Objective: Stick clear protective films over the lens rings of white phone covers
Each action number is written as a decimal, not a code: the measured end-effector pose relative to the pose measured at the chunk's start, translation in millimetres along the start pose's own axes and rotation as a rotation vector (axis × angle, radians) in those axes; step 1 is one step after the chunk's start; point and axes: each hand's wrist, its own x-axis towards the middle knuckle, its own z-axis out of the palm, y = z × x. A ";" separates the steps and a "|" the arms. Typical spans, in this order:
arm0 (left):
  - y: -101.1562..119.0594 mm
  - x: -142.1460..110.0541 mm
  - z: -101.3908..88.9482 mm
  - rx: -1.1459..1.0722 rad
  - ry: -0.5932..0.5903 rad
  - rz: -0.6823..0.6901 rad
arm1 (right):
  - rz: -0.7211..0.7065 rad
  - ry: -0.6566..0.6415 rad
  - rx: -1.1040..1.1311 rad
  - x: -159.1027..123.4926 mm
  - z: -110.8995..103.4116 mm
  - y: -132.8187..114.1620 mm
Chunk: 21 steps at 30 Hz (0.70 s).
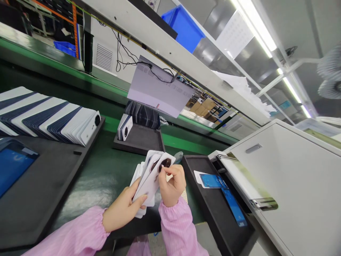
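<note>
My left hand point(124, 208) grips a small fan of white phone back covers point(151, 183), its thumb lying across the front one. Near the top of that cover is a dark round camera area point(164, 164). My right hand point(172, 181) is closed in a pinch right at this camera area; a tiny pale spot shows at its fingertips, too small to name. More white covers point(137, 172) lie behind and beneath the held ones, partly hidden. A perforated cream strip point(184, 195) shows beside my right wrist.
At the left, a black tray point(53, 170) carries a long row of white and dark blue phone covers point(48, 113). A smaller black tray point(146, 137) stands ahead, below a grey panel point(161, 87). To the right, another black tray point(210, 202) contains blue-filmed pieces point(234, 206).
</note>
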 end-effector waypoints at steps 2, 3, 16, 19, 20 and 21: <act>3.1 -0.3 0.9 -0.001 -0.011 0.008 | 0.014 -0.021 0.005 0.5 -1.4 0.3; 5.0 -0.3 1.4 -0.001 -0.023 0.015 | 0.027 -0.038 0.007 0.8 -2.2 0.4; 12.8 2.9 2.8 0.003 -0.089 0.044 | 0.077 -0.231 -0.043 10.2 -10.4 -4.4; 12.5 2.2 3.1 -0.007 -0.093 0.047 | 0.074 -0.242 -0.059 9.0 -11.1 -3.0; 12.8 2.0 3.2 -0.010 -0.094 0.047 | 0.071 -0.241 -0.065 8.5 -11.3 -2.2; 13.3 1.9 3.3 -0.013 -0.095 0.047 | 0.068 -0.240 -0.071 8.1 -11.4 -1.4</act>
